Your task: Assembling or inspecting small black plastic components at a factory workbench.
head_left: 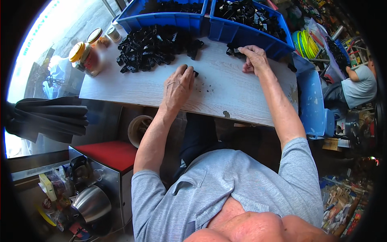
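On the pale wood-grain table (225, 86), my left hand (178, 85) is closed, fingers curled down around a small black part (196, 74) that peeks out beside the fingertips. Farther right, my right hand (255, 59) has its thumb and index finger brought together at a small black piece with a silvery bit (236, 51), in front of a blue crate. The other fingers of that hand curl loosely below. A big heap of similar black parts (147, 50) lies beyond my left hand, and a smaller cluster (194, 49) sits at its right end.
Two blue crates (171, 21) (250, 30) with black parts stand along the far side. Jars (77, 53) (95, 37) are at the left end. A light-blue bin (312, 105) stands beside the table's right edge. Another person (358, 86) is at the far right.
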{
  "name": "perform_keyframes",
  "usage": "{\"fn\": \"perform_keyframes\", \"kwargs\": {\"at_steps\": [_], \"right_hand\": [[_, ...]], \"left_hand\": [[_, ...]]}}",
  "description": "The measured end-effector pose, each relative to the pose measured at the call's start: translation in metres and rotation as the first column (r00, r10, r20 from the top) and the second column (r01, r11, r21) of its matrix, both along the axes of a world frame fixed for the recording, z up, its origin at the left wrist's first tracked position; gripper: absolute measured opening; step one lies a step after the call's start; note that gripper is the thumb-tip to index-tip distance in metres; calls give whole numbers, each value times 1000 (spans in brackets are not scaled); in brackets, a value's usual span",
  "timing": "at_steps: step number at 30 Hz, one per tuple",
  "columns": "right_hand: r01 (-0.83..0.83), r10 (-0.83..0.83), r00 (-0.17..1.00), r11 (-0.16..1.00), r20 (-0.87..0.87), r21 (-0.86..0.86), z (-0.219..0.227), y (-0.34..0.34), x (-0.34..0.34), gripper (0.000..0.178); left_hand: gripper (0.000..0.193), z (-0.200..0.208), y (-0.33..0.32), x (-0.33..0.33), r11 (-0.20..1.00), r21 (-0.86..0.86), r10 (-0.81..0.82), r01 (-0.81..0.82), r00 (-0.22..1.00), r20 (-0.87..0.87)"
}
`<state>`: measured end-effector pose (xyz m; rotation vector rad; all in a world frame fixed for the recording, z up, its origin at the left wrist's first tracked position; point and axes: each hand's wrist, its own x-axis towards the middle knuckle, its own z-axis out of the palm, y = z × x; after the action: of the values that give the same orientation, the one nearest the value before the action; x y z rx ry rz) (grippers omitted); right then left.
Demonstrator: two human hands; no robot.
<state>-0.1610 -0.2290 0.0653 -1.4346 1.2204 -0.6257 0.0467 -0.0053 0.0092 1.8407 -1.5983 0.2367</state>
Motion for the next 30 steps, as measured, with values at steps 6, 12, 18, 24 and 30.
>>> {"fn": "perform_keyframes", "kwargs": {"at_steps": [6,12,18,24,30], "right_hand": [[31,-32,999,984,2,173,-1,23,-30,35],[-3,33,991,974,-129,226,0,40,-42,43],[-32,91,944,982,-317,187,4,56,-39,57],[-39,97,949,980,-299,196,3,61,-45,65],[-116,118,978,993,-174,21,-2,73,-49,61]], "left_hand": [[25,5,3,-4,999,-5,-45,45,998,47],[28,10,4,-3,997,52,-63,60,996,62],[30,2,2,1,996,51,-77,72,993,85],[28,4,5,1,992,-60,-111,111,994,2],[26,5,-5,-29,968,-202,-187,151,968,-170]]}}
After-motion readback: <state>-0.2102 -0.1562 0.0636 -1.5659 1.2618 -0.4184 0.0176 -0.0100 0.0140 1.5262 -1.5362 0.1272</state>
